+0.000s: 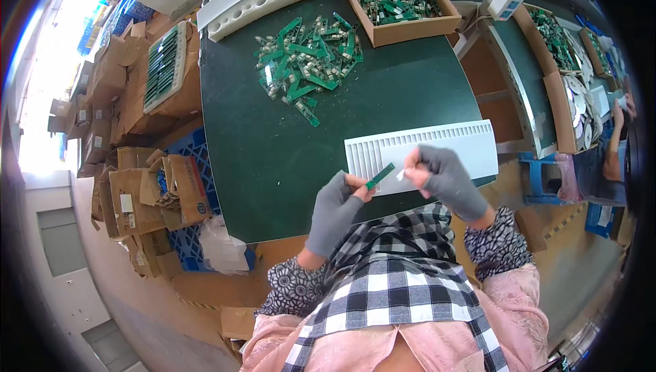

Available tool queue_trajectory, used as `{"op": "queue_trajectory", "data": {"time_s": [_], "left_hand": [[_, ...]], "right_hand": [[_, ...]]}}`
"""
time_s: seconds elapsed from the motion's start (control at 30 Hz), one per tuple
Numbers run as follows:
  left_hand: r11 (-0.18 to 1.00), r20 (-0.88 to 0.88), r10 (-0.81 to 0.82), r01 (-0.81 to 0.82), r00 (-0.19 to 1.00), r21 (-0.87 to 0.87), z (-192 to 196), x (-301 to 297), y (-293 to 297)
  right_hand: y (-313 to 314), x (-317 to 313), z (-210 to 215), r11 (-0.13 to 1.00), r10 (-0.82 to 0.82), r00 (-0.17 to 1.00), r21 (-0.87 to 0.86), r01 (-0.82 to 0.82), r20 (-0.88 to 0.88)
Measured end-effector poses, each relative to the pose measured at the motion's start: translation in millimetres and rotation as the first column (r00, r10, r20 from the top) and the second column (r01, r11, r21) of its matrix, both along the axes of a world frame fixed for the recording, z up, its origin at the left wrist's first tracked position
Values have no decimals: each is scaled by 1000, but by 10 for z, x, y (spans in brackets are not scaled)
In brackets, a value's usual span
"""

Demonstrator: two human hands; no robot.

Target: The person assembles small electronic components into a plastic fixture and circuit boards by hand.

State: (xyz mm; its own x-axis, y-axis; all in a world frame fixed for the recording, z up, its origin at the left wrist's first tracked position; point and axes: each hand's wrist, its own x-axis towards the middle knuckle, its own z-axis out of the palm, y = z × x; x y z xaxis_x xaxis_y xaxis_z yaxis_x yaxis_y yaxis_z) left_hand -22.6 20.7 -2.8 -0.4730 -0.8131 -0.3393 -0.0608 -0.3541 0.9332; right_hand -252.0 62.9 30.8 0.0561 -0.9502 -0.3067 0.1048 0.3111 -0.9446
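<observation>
Between the thumb and fingers of my left hand (pixel 335 209) is a narrow green circuit board (pixel 380 176), tilted up to the right. My right hand (pixel 441 175) is pinched on a small white piece (pixel 400 175), a short way right of the board; what kind of piece it is, I cannot make out. Both hands wear grey fingerless gloves. Under them lies a white slotted tray (pixel 471 151) with a row of narrow grooves, near the front edge of the dark green table (pixel 273 187). Farther off, a loose pile of green circuit boards (pixel 304 58) is spread over the table.
An open cardboard box (pixel 410 30) of circuit boards stands at the far right of the table. A foam tray with round holes (pixel 273 3) lines the back. Cartons (pixel 157 194) stack up on the left. On the right, a co-worker's arm (pixel 617 133) shows beside another bench.
</observation>
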Motion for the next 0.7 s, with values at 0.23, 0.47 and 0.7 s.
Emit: {"op": "queue_trajectory", "data": {"time_s": [0.23,0.47,0.7], "left_hand": [[986,21,-96,92,995,140,22,5,-171],[985,2,-92,90,996,145,-14,14,-172],[987,33,-87,81,996,142,18,12,-154]], "right_hand": [[53,254,-322,990,-88,937,-136,44,-338],[-7,322,-292,991,-72,904,-131,18,-421],[18,365,-305,991,-77,889,-133,18,-452]]}}
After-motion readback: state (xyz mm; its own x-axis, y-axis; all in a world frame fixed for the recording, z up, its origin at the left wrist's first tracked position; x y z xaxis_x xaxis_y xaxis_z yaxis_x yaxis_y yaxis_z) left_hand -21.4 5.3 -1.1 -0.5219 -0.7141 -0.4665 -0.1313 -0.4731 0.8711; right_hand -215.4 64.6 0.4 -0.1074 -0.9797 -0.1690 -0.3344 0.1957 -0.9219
